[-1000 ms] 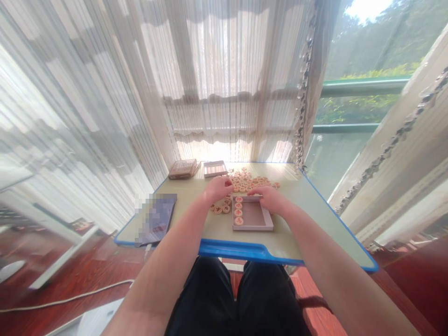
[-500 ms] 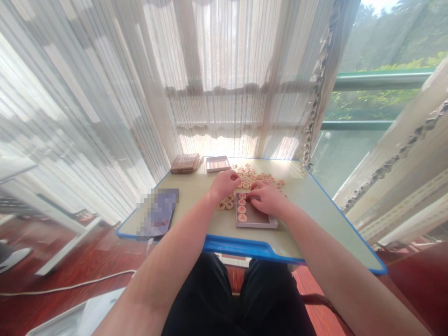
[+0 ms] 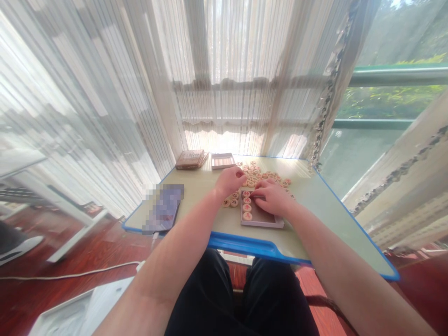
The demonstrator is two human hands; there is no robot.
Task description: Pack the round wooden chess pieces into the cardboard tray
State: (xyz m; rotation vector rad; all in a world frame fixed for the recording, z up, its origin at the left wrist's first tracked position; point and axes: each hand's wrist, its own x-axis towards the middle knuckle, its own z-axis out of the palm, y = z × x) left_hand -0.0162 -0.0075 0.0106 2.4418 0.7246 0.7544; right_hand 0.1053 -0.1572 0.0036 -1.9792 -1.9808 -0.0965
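A shallow tray (image 3: 262,223) lies near the front of the table, with a column of round Chinese chess pieces (image 3: 247,208) with red characters along its left side. My right hand (image 3: 272,197) is over the tray's far part, fingers bent and thumb close to the top piece; what sits between its fingertips is hidden. My left hand (image 3: 230,181) is just beyond the tray's far left corner, fingers curled closed beside the loose pieces (image 3: 252,177). I cannot make out what it holds. More pieces with dark characters (image 3: 230,203) lie left of the tray.
At the back left are a brown box (image 3: 190,159) and a second shallow tray (image 3: 223,161). A tablet-like device (image 3: 164,207), partly blurred, lies on the left with a white cable (image 3: 155,239). The table (image 3: 325,219) has a blue rim, and sheer curtains (image 3: 231,107) hang behind it.
The whole view has shifted slightly, so the table appears further right. Both hands keep nearly the same places over the tray and pieces. The column of pieces looks unchanged.
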